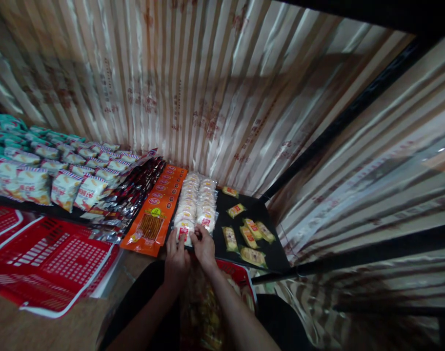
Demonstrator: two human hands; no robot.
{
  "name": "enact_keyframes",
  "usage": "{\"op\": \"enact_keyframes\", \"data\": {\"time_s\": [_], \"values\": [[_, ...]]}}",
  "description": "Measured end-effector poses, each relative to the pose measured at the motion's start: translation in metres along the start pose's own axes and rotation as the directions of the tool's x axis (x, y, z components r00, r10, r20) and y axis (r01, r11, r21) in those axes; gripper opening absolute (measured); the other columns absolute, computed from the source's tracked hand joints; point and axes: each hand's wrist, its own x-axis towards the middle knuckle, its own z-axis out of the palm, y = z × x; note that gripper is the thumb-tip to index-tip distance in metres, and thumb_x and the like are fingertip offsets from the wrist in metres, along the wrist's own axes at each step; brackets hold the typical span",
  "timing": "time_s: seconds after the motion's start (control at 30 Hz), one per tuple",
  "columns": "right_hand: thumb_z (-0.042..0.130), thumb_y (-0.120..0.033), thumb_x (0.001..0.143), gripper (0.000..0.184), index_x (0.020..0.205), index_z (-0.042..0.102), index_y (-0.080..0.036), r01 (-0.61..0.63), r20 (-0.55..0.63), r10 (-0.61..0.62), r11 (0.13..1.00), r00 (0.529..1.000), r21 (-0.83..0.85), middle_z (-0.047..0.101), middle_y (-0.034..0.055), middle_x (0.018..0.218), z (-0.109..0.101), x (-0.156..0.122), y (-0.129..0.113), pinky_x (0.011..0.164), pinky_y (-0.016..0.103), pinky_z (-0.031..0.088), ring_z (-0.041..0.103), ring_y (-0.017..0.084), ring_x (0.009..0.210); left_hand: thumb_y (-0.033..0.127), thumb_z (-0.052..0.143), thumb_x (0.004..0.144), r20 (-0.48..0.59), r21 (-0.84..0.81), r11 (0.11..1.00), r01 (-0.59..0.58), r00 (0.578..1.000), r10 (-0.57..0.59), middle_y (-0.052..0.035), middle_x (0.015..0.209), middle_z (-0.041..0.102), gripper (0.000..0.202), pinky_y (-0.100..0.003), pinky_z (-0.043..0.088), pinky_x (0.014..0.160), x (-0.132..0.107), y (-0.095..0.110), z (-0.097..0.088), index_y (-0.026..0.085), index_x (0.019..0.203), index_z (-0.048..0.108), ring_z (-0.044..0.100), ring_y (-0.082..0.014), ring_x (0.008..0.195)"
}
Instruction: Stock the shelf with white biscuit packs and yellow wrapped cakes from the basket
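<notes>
Two rows of white, round snacks in clear wrappers [207, 199] stand on a black shelf [257, 209]. At the front of the left row is a white wrapped snack [185, 232] with a red label. My left hand [176, 258] holds its left and lower edge, fingers bent over the front. My right hand [205, 248] is closed at its right edge, thumb and fingertips together. Below my forearms, a red basket [234, 268] holds wrapped snacks, partly hidden by my arms.
Orange snack packs [152, 214] lie left of the white rows, beside dark shiny packets [134, 195] and many white-blue bags [65, 187]. Loose yellow packets [230, 239] lie to the right. Red baskets [57, 263] stand on the floor at left. A black metal post [339, 117] slants at right before striped sheeting.
</notes>
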Motion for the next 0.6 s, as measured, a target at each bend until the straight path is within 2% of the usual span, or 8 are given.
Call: {"op": "enact_keyframes", "data": {"time_s": [0.1, 0.17, 0.23, 0.37, 0.5, 0.6], "values": [[0.049, -0.03, 0.08, 0.036, 0.112, 0.058, -0.017, 0.159, -0.055, -0.17, 0.972, 0.984, -0.173, 0.062, 0.0091, 0.105, -0.009, 0.0, 0.0, 0.086, 0.036, 0.045, 0.056, 0.02, 0.094, 0.009, 0.036, 0.08, -0.006, 0.023, 1.0, -0.019, 1.0, 0.019, -0.0186, 0.134, 0.036, 0.043, -0.048, 0.038, 0.099, 0.0, -0.001, 0.002, 0.009, 0.121, 0.047, 0.032, -0.0292, 0.126], [0.045, -0.03, 0.084, 0.036, 0.115, 0.057, -0.018, 0.253, -0.09, -0.295, 0.914, 0.951, -0.318, 0.056, 0.0107, 0.119, -0.018, 0.002, 0.004, 0.094, 0.041, 0.039, 0.047, 0.023, 0.11, 0.01, 0.036, 0.081, -0.007, 0.04, 0.999, -0.026, 1.0, 0.026, -0.019, 0.134, 0.035, 0.042, -0.048, 0.038, 0.099, 0.0, 0.0, 0.003, 0.009, 0.122, 0.046, 0.031, -0.0296, 0.127], [0.041, -0.03, 0.087, 0.036, 0.118, 0.056, -0.02, 0.293, -0.103, -0.372, 0.849, 0.922, -0.44, 0.047, 0.0104, 0.131, -0.025, 0.007, 0.012, 0.098, 0.047, 0.033, 0.035, 0.026, 0.121, 0.01, 0.035, 0.081, 0.0, 0.051, 0.998, -0.031, 1.0, 0.031, -0.0183, 0.136, 0.034, 0.044, -0.049, 0.038, 0.099, -0.001, 0.0, 0.004, 0.01, 0.125, 0.043, 0.028, -0.03, 0.13], [0.038, -0.029, 0.089, 0.038, 0.123, 0.052, -0.023, 0.312, -0.052, -0.402, 0.78, 0.914, -0.543, 0.033, 0.0083, 0.142, -0.028, 0.016, 0.029, 0.098, 0.05, 0.032, 0.024, 0.029, 0.129, 0.01, 0.034, 0.082, 0.023, 0.073, 0.996, -0.051, 0.998, 0.05, -0.0175, 0.14, 0.031, 0.05, -0.052, 0.038, 0.099, -0.001, 0.0, 0.007, 0.012, 0.131, 0.035, 0.022, -0.0315, 0.133], [0.036, -0.027, 0.089, 0.04, 0.127, 0.047, -0.021, 0.319, -0.03, -0.399, 0.774, 0.917, -0.547, 0.029, 0.0091, 0.144, -0.024, 0.018, 0.037, 0.098, 0.048, 0.034, 0.028, 0.027, 0.128, 0.01, 0.034, 0.082, 0.012, 0.098, 0.993, -0.058, 0.998, 0.058, -0.0181, 0.141, 0.03, 0.051, -0.053, 0.039, 0.098, 0.003, -0.002, 0.01, 0.013, 0.133, 0.033, 0.022, -0.0321, 0.133], [0.037, -0.027, 0.089, 0.041, 0.128, 0.046, -0.021, 0.325, -0.039, -0.406, 0.781, 0.913, -0.533, 0.03, 0.0097, 0.144, -0.023, 0.017, 0.037, 0.098, 0.047, 0.035, 0.03, 0.027, 0.127, 0.01, 0.035, 0.082, 0.019, 0.139, 0.987, -0.085, 0.996, 0.083, -0.0205, 0.141, 0.029, 0.049, -0.052, 0.039, 0.098, 0.008, -0.003, 0.012, 0.009, 0.131, 0.035, 0.02, -0.0326, 0.134]]}}
